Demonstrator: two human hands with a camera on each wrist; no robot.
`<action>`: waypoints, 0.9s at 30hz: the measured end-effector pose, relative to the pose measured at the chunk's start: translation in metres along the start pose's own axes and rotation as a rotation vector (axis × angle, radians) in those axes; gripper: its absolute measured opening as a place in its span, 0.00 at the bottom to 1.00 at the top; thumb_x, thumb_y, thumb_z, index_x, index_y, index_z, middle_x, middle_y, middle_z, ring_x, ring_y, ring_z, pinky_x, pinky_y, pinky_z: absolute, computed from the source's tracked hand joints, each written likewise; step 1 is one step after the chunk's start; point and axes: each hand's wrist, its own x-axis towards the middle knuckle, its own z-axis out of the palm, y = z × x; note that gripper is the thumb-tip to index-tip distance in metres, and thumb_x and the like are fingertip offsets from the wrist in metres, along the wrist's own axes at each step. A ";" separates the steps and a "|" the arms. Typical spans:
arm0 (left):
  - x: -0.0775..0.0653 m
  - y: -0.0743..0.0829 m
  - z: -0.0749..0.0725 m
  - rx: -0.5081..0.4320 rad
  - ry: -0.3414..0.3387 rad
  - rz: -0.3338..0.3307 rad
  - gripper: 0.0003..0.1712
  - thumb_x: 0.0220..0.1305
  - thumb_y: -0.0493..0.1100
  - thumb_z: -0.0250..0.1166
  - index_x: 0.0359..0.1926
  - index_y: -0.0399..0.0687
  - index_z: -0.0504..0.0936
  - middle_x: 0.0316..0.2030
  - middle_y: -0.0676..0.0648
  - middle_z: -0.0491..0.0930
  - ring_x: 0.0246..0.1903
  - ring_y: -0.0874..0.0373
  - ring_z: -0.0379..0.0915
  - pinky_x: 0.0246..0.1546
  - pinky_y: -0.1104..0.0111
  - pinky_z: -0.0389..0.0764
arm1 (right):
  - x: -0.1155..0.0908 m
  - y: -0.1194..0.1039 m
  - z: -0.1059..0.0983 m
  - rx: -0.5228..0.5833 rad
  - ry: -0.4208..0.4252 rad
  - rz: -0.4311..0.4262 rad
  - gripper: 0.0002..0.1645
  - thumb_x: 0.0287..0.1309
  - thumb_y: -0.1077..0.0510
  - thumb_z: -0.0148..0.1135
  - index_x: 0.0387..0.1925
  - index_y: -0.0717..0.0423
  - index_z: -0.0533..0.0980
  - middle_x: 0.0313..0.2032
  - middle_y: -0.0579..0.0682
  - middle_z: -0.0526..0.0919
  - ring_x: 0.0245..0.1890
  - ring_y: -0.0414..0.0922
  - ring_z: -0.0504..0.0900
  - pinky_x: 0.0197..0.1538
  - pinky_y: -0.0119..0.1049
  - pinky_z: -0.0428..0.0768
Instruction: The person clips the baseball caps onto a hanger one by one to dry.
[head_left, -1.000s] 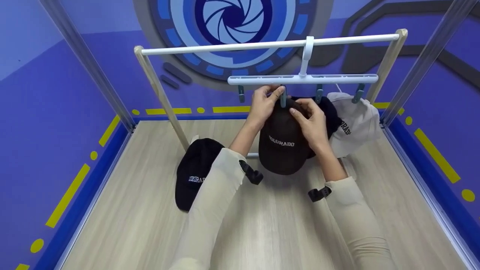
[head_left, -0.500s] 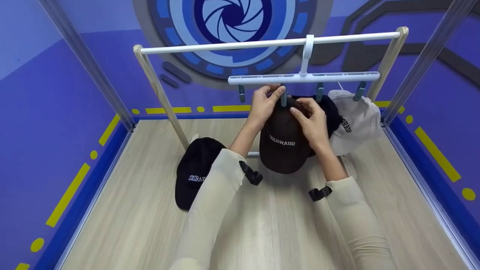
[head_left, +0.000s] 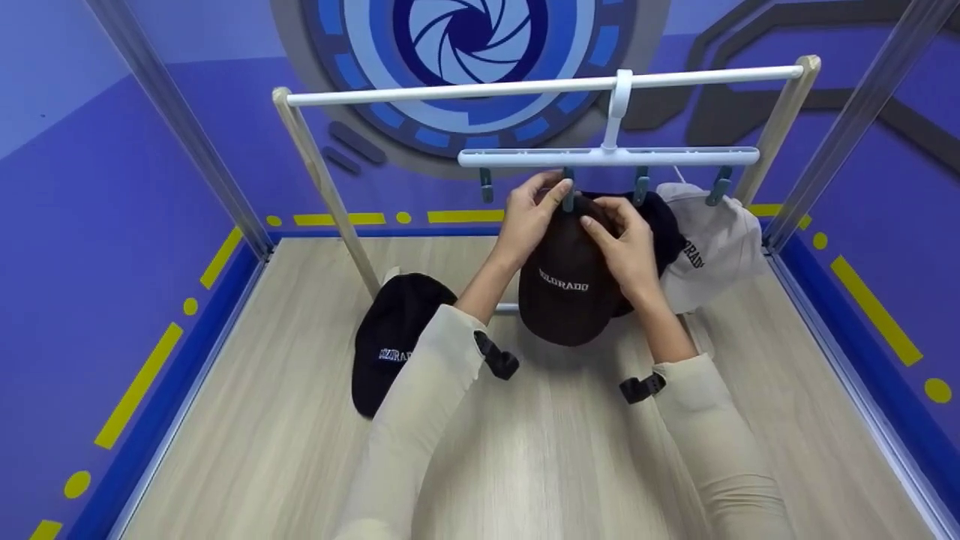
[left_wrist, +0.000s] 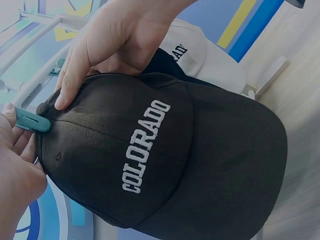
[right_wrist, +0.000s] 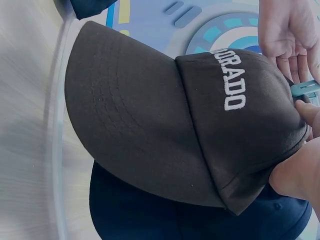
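A dark brown baseball cap (head_left: 562, 300) with white COLORADO lettering hangs brim down under the white hanger (head_left: 540, 157). My left hand (head_left: 525, 217) pinches the teal clip (left_wrist: 35, 121) at the top of this cap, thumb in front and fingers behind. The clip's lower end lies over the crown fabric. My right hand (head_left: 626, 244) grips the crown beside the clip, its thumb (left_wrist: 65, 97) on the outside; its other fingers are partly hidden by the fabric. Behind the brown cap hangs a navy cap (right_wrist: 140, 210), largely covered.
A light grey cap (head_left: 712, 247) hangs from the clip at the right end of the hanger. The leftmost clip (head_left: 487, 185) hangs with nothing in it. A black cap (head_left: 397, 322) lies on the wooden tabletop (head_left: 247, 420) by the rack's left leg (head_left: 322, 180).
Both hands stay at the top of the brown cap. My left wrist and forearm have shifted slightly left and down; the cap and hanger have barely moved.
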 end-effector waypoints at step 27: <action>-0.003 -0.029 -0.013 0.091 0.032 0.097 0.15 0.67 0.43 0.59 0.53 0.44 0.78 0.49 0.50 0.80 0.50 0.66 0.74 0.51 0.75 0.73 | -0.008 -0.005 -0.001 -0.021 -0.001 -0.036 0.21 0.58 0.63 0.63 0.53 0.64 0.74 0.50 0.58 0.80 0.53 0.46 0.77 0.57 0.39 0.72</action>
